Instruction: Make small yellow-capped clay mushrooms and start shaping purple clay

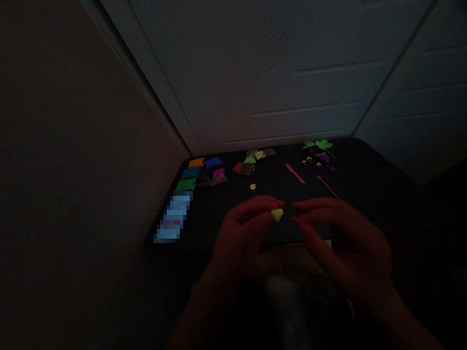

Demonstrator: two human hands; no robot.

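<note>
My left hand (245,226) pinches a small yellow lump of modelling clay (277,214) between thumb and fingertips, above the front of the dark table. Close by on the right, my right hand (339,238) has its thumb and fingers closed around a thin red pointed piece (299,221). Whether that piece is clay or a tool tip is too dark to tell. Its tip points toward the yellow clay, with a small gap between them. A flat yellow clay piece (253,186) lies on the table beyond my left hand.
Coloured clay packets (186,184) lie at the left, above a blurred, lit phone-like screen (173,218). Opened packets (243,168) lie mid-back. A pink plastic knife (295,173) and a pink stick tool (327,186) lie at right, near small clay shapes (323,158). A white panel (226,73) stands behind.
</note>
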